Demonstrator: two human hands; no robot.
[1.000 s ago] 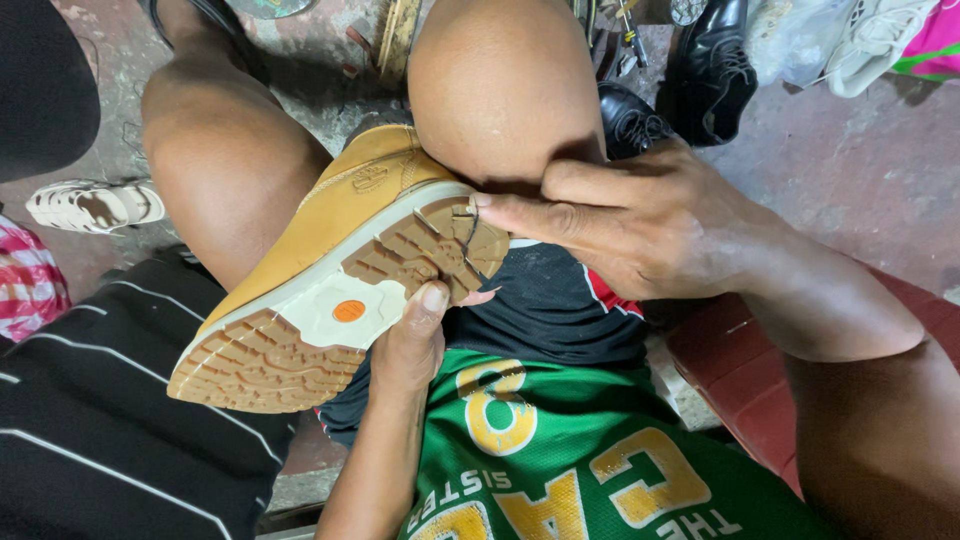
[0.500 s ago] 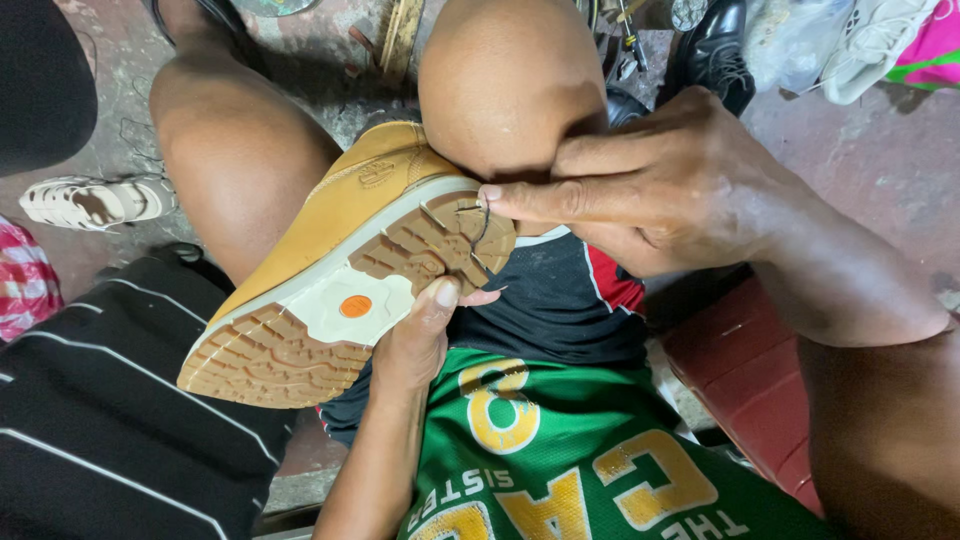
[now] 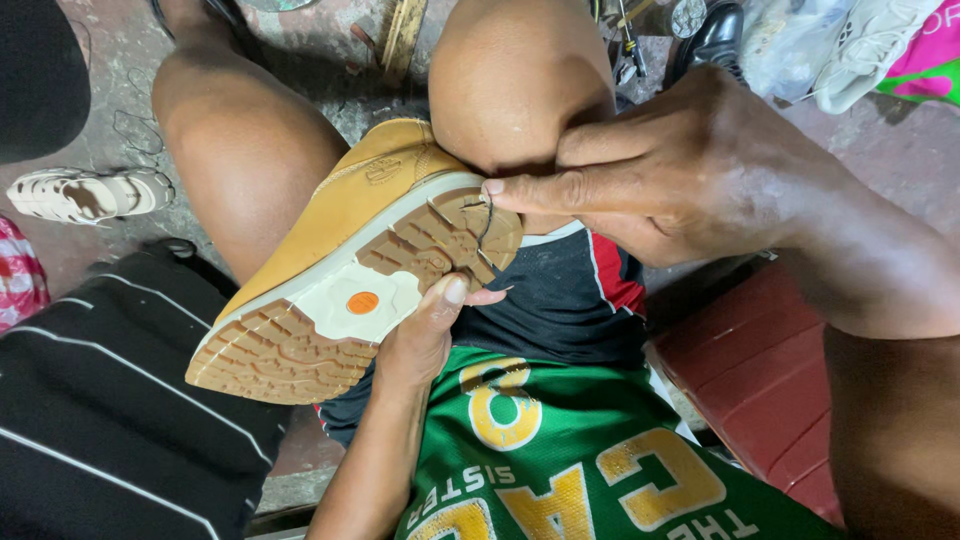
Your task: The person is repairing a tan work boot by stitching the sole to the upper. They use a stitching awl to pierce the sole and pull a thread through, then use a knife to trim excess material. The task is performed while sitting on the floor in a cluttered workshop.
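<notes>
The tan boot (image 3: 330,235) lies sole-up across my lap, wedged between my knees, its heel toward my right knee. My right hand (image 3: 690,165) presses its fingers (image 3: 530,190) together at the heel edge, pinching a dark thread (image 3: 487,215); keeping that thread taut and close to the tread should serve best. My left hand (image 3: 425,330) braces the sole from below, thumb flat on the rubber. Around me: stained concrete floor (image 3: 900,150), a red bench (image 3: 750,370), a white sandal (image 3: 85,195), black shoes (image 3: 715,35).
</notes>
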